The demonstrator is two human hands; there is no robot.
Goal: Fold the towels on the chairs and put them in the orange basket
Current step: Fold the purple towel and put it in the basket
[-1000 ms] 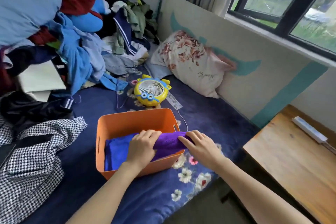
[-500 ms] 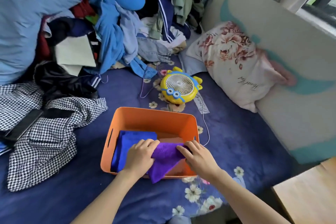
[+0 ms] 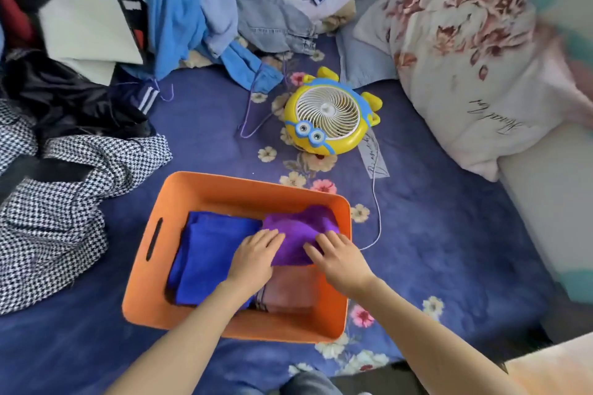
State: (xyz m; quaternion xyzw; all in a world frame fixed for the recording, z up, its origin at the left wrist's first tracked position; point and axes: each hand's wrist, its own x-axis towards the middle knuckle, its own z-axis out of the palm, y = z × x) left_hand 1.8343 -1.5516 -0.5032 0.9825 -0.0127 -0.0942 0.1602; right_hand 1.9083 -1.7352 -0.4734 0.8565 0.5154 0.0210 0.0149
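A: Where is the folded purple terry towel [image 3: 298, 228]?

B: Inside the orange plastic basket with slot handles [image 3: 244, 181], in its far right part. It lies on a folded pink towel [image 3: 292, 293] and butts against the folded royal-blue towel [image 3: 205, 253] that fills the basket's left half.

A: And the hands?

B: Both rest on the purple one, the left hand [image 3: 253, 258] at its left edge and the right hand [image 3: 340, 261] at its near right corner. The fingers lie fairly straight. Neither grip is closed round the cloth; they only press.

A: So what could spoil it?

B: The fold, I judge. The towel looks humped against the basket's far right wall, so once the pressure goes it may spring up or slide open. Fingers dragged back over the pile could also pull the top layer along and ruffle the blue towel's edge.

A: Anything outside the basket?

B: The basket sits on a soft navy floral bed cover [image 3: 449, 250], so leaning hard on one side could tip it. A thin white cord [image 3: 379, 221] runs just beside the basket's right wall from the yellow cartoon desk fan [image 3: 330, 117] beyond its far rim. A wrist catching it would tug the fan.
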